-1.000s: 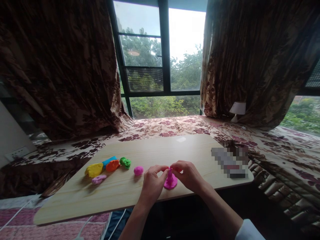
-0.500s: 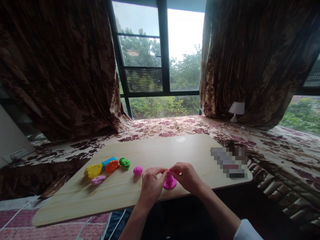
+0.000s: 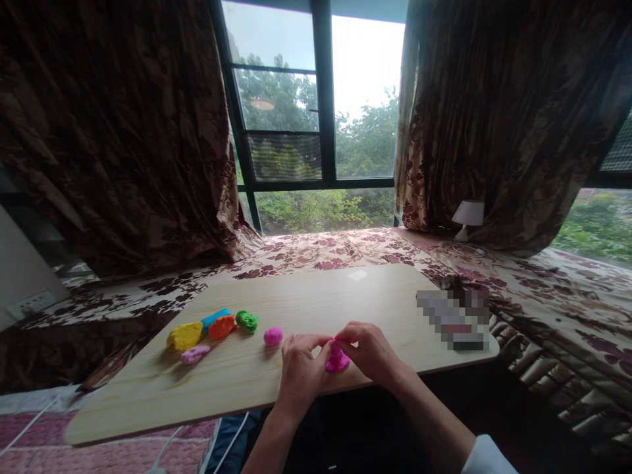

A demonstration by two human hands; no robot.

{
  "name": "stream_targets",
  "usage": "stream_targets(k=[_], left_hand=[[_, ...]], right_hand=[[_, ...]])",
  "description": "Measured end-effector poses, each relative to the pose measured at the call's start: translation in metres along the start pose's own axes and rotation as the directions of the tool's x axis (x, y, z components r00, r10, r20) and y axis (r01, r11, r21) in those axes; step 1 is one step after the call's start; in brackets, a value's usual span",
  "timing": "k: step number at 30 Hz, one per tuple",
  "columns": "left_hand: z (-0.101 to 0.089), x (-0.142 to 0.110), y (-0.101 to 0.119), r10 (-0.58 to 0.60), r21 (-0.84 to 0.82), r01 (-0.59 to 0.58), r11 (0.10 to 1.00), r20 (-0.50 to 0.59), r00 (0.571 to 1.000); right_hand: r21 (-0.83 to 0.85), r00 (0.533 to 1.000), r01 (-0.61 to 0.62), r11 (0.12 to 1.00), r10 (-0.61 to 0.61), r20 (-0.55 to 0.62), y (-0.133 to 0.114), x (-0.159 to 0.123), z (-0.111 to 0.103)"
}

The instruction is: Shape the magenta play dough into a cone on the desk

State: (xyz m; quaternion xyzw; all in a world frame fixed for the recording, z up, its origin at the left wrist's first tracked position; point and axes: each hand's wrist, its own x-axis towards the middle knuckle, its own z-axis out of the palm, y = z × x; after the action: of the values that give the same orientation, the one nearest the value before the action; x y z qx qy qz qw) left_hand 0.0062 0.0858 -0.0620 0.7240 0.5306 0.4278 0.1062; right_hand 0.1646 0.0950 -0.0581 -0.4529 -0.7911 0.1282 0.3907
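A magenta piece of modelling clay [image 3: 338, 360], with a wide flat base and a narrow upper part, stands upright on the table near its front edge. My left hand [image 3: 302, 365] pinches its top from the left, thumb and index finger closed. From the right, my right hand [image 3: 368, 349] pinches the same tip, its other fingers curled. The fingertips of both hands almost meet and hide the very top of the clay. Just left of my left hand lies a smooth pink clay ball [image 3: 273, 337], touched by neither hand.
Lumps of yellow [image 3: 185, 336], blue [image 3: 216, 320], orange [image 3: 222, 327], green [image 3: 247, 321] and light pink clay [image 3: 195, 355] lie at the left of the wooden table [image 3: 316, 296]. A blurred-out object [image 3: 454, 322] is at the right edge. Beyond stands a small lamp [image 3: 468, 214].
Both hands stay at the top of the magenta clay, with only a slight shift of the fingers. The other clay lumps have not moved.
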Motion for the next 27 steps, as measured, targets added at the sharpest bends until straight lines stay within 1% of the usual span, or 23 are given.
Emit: stream_targets(k=[4,10,14,19,24,27], left_hand=[[-0.001,-0.001,0.001,0.011,0.018,-0.011,1.000,0.014,1.000],[-0.014,-0.001,-0.009,0.037,0.044,-0.040,0.998,0.072,0.997],[-0.013,-0.003,-0.011,0.064,0.088,-0.074,0.993,0.109,0.992],[-0.003,-0.004,-0.008,0.059,0.137,-0.071,0.988,0.085,0.995],[0.002,-0.006,-0.009,0.055,0.176,-0.066,0.982,0.069,0.996],[0.002,-0.013,-0.010,0.036,0.209,-0.044,0.977,0.042,0.998]], right_hand=[[0.006,1.000,0.000,1.000,0.000,0.008,0.000,-0.002,-0.003],[0.026,1.000,-0.005,1.000,0.005,0.012,0.004,-0.004,-0.019],[0.016,0.999,-0.019,1.000,0.018,0.035,0.010,-0.007,-0.012],[0.005,0.998,-0.035,0.999,0.035,0.058,0.011,-0.008,0.001],[-0.020,0.997,-0.035,0.999,0.037,0.064,0.008,-0.008,0.001],[-0.059,0.998,-0.041,0.997,0.043,0.037,0.004,-0.013,-0.002]])
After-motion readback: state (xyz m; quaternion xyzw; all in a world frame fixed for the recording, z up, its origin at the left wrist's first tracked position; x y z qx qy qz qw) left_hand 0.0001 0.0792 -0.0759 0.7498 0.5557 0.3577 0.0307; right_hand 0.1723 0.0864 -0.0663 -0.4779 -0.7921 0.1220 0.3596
